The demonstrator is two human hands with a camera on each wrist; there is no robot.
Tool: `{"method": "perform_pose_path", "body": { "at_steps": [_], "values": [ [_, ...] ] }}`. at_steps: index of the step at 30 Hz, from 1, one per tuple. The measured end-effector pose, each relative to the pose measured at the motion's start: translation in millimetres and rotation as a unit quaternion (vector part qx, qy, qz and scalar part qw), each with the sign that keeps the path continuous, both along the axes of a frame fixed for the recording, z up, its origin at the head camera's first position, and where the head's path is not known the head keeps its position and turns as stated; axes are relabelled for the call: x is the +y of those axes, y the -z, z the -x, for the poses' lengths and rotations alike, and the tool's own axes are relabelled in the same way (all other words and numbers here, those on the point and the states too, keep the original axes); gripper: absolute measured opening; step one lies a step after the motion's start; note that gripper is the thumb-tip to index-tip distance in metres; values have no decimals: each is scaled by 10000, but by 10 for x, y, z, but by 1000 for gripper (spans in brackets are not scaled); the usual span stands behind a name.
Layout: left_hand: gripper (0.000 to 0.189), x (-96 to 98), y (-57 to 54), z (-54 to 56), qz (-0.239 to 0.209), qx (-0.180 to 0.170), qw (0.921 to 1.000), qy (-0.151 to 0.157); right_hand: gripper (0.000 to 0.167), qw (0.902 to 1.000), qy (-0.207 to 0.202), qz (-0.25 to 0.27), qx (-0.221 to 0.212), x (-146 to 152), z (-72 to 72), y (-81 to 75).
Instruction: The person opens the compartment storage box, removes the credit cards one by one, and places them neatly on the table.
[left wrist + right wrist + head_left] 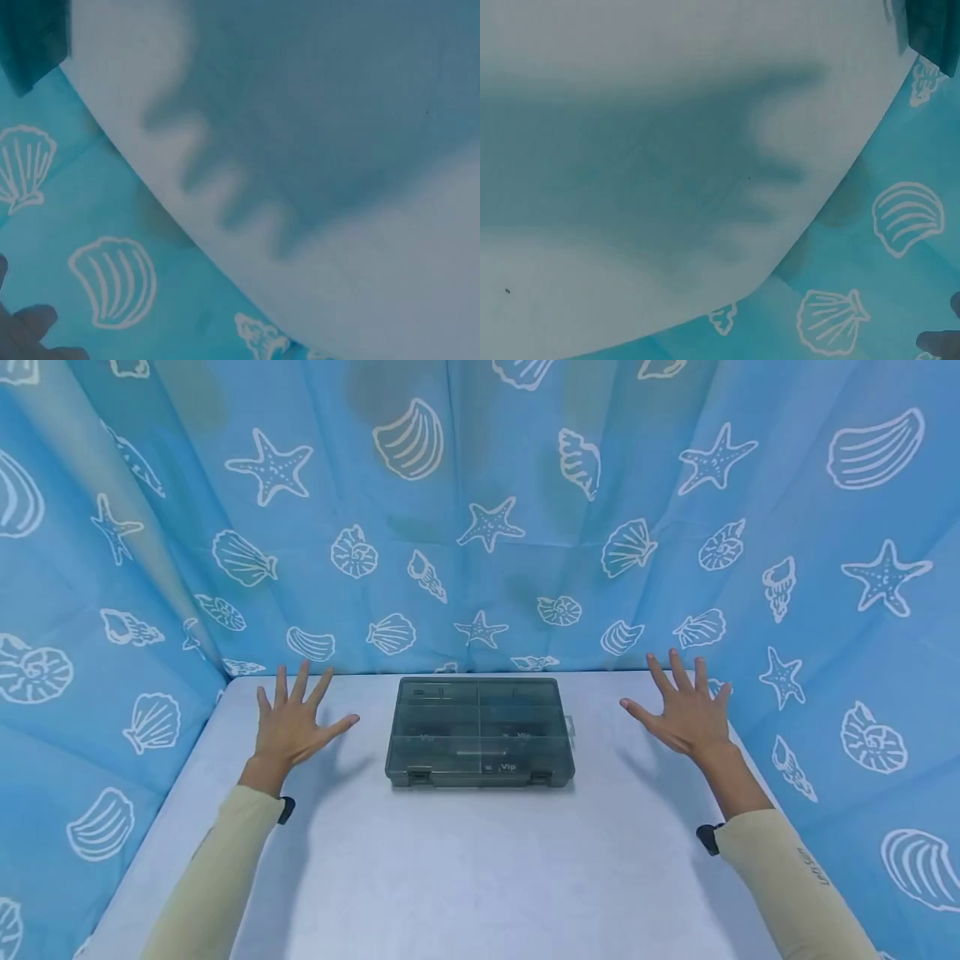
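Note:
A closed box of see-through grey plastic [438, 721] lies flat near the table's back edge, between the two hands. Two latches show on its front side, and dark items with "Vip" lettering can be seen through the lid. To its left, my left hand [291, 727] is held over the table with fingers spread, holding nothing. My right hand [686, 714] hovers likewise on the box's right, fingers spread and apart from it. Both wrist views show mostly hand shadows on the tabletop, with a corner of the box [34, 41] at the left wrist view's upper left.
The white table [480, 868] ends at the back against a blue curtain [540, 477] printed with white shells and starfish. The curtain also hangs along both sides. A small clear tab [570, 727] sticks out at the box's right side.

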State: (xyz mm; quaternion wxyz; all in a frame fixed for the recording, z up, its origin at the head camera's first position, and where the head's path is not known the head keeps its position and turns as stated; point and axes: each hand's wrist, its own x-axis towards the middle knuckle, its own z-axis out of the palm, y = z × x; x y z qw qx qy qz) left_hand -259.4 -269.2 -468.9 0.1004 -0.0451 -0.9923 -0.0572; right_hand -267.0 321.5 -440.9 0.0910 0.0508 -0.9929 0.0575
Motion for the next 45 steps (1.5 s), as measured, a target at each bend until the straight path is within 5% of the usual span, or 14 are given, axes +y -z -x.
{"method": "perform_pose_path", "body": {
  "at_steps": [3, 5, 7, 9, 13, 15, 17, 19, 24, 28, 32, 39, 42, 45],
  "values": [
    [74, 57, 16, -37, -783, -146, 9968, -83, 84, 9972, -92, 738, 3, -104, -70, -16],
    [59, 137, 40, -71, -1697, -528, 9840, -125, 69, 9823, -321, 1815, -340, -234, -163, -23],
    [50, 249, 76, -104, -2775, -1119, 9538, -262, 55, 9459, -608, 3040, -959, -400, -284, -10],
    [48, 354, 117, -119, -3707, -1760, 9111, -389, 46, 8955, -757, 4026, -1743, -575, -405, 36],
    [50, 521, 210, -98, -4887, -2704, 8273, -601, 44, 8116, -921, 4934, -2990, -858, -583, 206],
    [54, 577, 238, -77, -5159, -2993, 7996, -702, 46, 7746, -912, 5201, -3481, -957, -636, 314],
    [57, 620, 274, -48, -5294, -3123, 7841, -863, 48, 7355, -873, 5475, -3894, -1045, -676, 422],
    [59, 651, 307, -27, -5324, -3147, 7800, -957, 53, 6939, -765, 5758, -4255, -1127, -715, 527],
    [56, 720, 311, -20, -5026, -3081, 8027, -901, 62, 5814, -318, 6647, -4682, -1291, -768, 735],
    [48, 742, 295, -11, -4890, -2998, 8148, -840, 63, 5242, 12, 7183, -4574, -1342, -762, 828],
    [47, 739, 283, -8, -4863, -2986, 8179, -735, 63, 4993, 164, 7366, -4559, -1335, -746, 865],
    [46, 709, 293, 6, -4945, -2998, 8131, -667, 39, 4746, 223, 7489, -4620, -1328, -734, 935],
    [46, 706, 288, 0, -4959, -3048, 8104, -656, 29, 4727, 317, 7490, -4632, -1343, -738, 975],
    [47, 706, 278, -1, -4970, -3045, 8100, -651, 26, 4823, 413, 7442, -4602, -1365, -725, 987]
  ]
}}
